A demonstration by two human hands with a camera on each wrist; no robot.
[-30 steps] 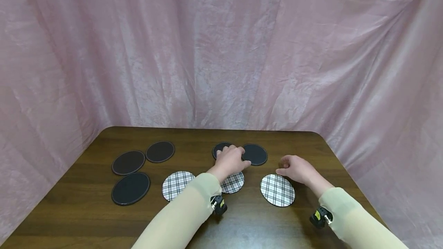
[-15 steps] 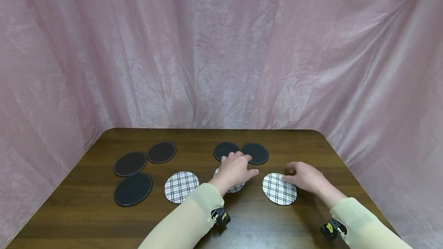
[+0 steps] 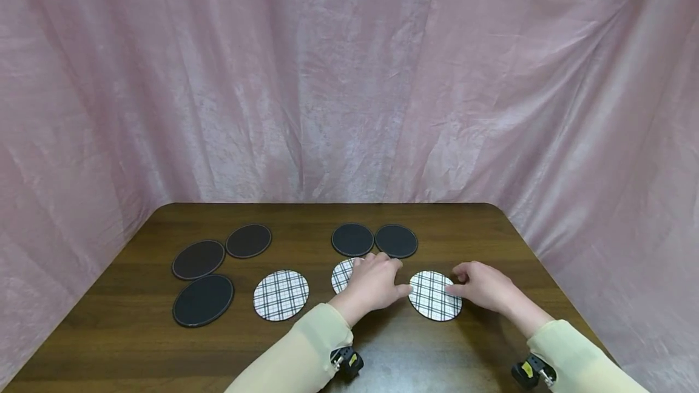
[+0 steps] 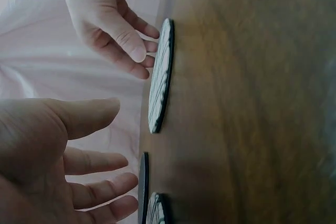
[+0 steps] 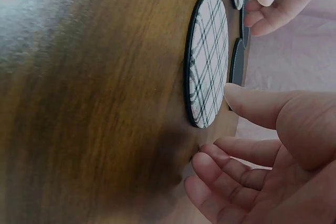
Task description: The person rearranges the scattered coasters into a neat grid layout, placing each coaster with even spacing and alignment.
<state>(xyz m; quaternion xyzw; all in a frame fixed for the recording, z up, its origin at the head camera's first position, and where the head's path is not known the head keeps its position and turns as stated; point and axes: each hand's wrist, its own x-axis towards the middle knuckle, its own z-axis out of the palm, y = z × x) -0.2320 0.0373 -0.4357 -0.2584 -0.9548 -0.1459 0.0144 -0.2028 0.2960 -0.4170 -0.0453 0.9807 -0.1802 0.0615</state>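
Observation:
A round plaid coaster (image 3: 435, 296), white with dark lines and a black edge, lies flat on the table between my two hands. My right hand (image 3: 483, 287) is at its right side; the thumb (image 5: 254, 106) reaches over or against its rim, and the loosely bent fingers are off its edge. Whether the thumb touches it I cannot tell. My left hand (image 3: 377, 284) hovers with fingers spread, its thumb pointing at the coaster's left edge, holding nothing. Beneath the left hand, a second plaid coaster (image 3: 341, 275) is partly hidden. A third plaid coaster (image 3: 281, 295) lies farther left.
Two dark coasters (image 3: 352, 239) lie side by side behind my left hand. At the left of the wooden table (image 3: 136, 350) sit three more dark coasters (image 3: 198, 259) close together. A pink curtain (image 3: 327, 77) hangs beyond the table's far edge.
My left hand has moved right and nearer, from over the back dark coasters toward the right plaid coaster. My right hand has shifted slightly toward me, at that coaster's right side.

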